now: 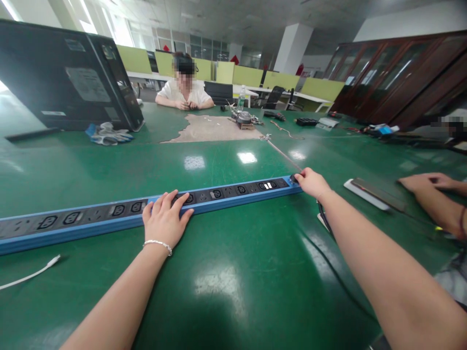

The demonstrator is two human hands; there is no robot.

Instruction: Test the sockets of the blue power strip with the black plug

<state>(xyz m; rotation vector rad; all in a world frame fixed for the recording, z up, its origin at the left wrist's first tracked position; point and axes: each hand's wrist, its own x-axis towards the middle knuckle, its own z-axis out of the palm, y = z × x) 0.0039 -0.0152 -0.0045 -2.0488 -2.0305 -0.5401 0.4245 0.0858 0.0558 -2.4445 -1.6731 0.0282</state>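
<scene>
A long blue power strip (226, 198) with black sockets lies across the green table, running from the left edge to right of centre. My left hand (166, 218) rests on top of it near its middle, fingers spread and holding nothing. At the strip's right end, my right hand (314, 183) has its fingers closed on a small black knob-like part (294, 179), probably where the cable joins. A black cable (337, 272) runs below my right wrist toward the lower right. What my right fingertips cover is hidden.
A white cable (31, 276) lies at the left. Gloves (109, 134) sit beside a large black case (65, 82). A white bar (367, 194) lies near another person's hands (419, 183). A person (184, 92) sits opposite; tools (274, 115) lie at the back.
</scene>
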